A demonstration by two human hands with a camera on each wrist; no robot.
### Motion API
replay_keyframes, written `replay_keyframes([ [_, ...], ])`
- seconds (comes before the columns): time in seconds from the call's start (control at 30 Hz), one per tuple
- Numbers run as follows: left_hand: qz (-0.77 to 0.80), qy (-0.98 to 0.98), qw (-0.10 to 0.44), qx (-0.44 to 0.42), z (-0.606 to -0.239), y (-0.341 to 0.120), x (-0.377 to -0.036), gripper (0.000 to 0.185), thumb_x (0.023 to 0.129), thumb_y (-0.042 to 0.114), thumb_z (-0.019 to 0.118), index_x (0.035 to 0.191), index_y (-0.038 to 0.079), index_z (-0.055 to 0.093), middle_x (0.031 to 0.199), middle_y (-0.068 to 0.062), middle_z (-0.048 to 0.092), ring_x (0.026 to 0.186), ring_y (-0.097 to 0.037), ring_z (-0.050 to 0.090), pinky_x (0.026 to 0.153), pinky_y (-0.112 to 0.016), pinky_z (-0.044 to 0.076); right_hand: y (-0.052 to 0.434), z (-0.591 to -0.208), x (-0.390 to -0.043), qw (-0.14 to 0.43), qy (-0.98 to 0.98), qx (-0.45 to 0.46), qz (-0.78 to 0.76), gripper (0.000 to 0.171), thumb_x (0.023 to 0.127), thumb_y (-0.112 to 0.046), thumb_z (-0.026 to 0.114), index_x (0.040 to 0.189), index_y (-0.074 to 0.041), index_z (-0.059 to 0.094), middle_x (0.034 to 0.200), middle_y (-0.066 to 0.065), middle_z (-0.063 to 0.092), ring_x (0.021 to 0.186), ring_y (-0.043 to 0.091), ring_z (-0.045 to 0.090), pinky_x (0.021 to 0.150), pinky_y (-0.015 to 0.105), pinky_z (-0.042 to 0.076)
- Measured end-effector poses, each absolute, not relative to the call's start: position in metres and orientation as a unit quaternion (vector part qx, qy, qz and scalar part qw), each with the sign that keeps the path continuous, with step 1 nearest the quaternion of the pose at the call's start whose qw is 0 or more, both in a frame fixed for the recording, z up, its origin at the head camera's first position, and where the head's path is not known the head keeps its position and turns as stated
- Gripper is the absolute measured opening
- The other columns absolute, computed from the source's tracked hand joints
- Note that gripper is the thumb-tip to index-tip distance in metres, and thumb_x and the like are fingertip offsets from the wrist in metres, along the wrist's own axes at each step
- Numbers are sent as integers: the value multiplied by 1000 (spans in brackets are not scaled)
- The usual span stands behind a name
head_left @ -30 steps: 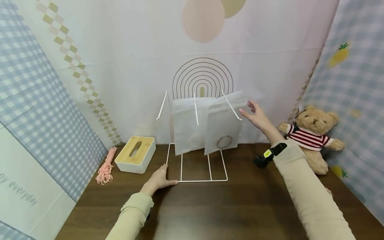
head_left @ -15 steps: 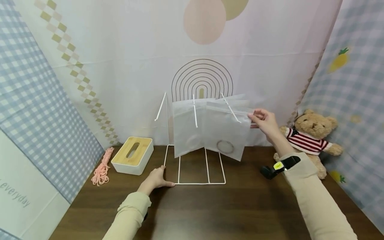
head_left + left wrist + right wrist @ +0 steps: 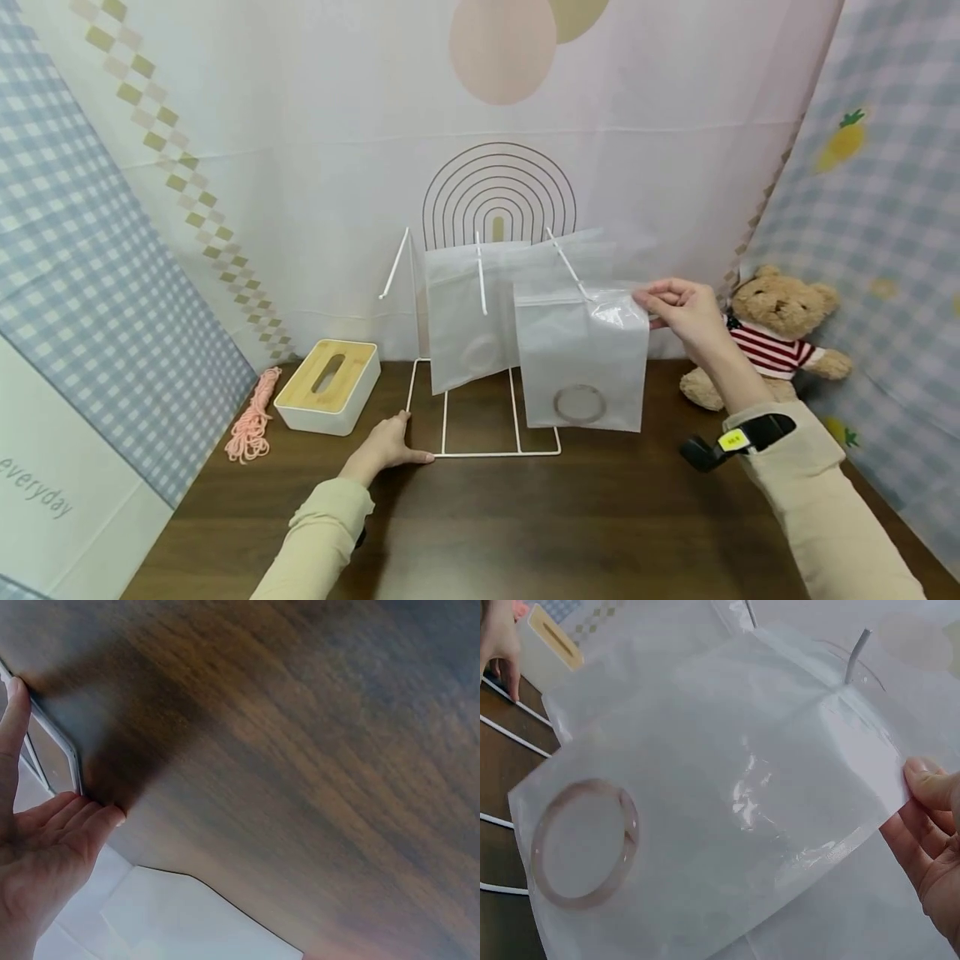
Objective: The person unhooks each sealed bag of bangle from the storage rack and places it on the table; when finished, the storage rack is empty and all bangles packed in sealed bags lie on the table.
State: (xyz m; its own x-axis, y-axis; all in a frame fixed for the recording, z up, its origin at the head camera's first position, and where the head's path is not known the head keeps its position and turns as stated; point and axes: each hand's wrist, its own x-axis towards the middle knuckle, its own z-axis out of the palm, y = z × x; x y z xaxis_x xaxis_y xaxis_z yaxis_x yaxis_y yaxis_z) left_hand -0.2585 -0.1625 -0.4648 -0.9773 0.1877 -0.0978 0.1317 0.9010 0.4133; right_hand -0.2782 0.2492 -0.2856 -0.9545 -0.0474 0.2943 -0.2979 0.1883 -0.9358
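My right hand (image 3: pixel 686 312) pinches the upper right edge of a translucent zip bag (image 3: pixel 581 358) between thumb and fingers. A ring-shaped thing (image 3: pixel 585 844) shows through near the bag's bottom. The bag's top is right at the front tip of the right prong (image 3: pixel 857 656) of a white wire rack (image 3: pixel 498 455). Another translucent bag (image 3: pixel 468 325), with a faint ring inside, hangs from the middle prong. My left hand (image 3: pixel 386 446) rests on the front left corner of the rack's base, thumb along the front bar; in the left wrist view its fingers (image 3: pixel 64 817) touch the bar.
Left of the rack stands a white tissue box (image 3: pixel 327 387) with a wooden lid, beside a bundle of pink cord (image 3: pixel 253 421). A teddy bear (image 3: pixel 780 325) in a striped shirt sits at the right. Patterned curtains (image 3: pixel 300 125) enclose the dark wooden table (image 3: pixel 480 533).
The right hand has taken hold of the right bag's edge and drawn it forward along the prong towards its tip, slightly down and right. The left hand has stayed on the rack's corner.
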Motion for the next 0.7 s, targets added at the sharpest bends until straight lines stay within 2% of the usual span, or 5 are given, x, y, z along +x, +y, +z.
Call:
replay_keyframes([
  [0.13,209,972,68,82,-464,-163,-259,93,65,39,80,129,-13,38,126,-32,48,116,-45,47,98,-49,41,254,-285,-268,99,-752,132,638,5,85,-15,64,85,-19,68,76,-16,70,66,3,63,54,19,54],
  [0.47,213,971,71,79,-467,-165,-259,92,66,39,80,129,-13,38,128,-33,46,118,-45,45,99,-49,40,267,-287,-252,92,-675,213,700,20,86,4,56,87,-10,70,79,-5,73,64,8,65,54,19,53],
  [0.7,219,970,68,79,-466,-164,-261,91,66,39,80,129,-12,39,127,-33,48,118,-44,46,100,-48,40,299,-306,-248,47,-641,212,736,27,89,8,48,89,-9,69,83,-3,73,67,8,65,55,19,53],
])
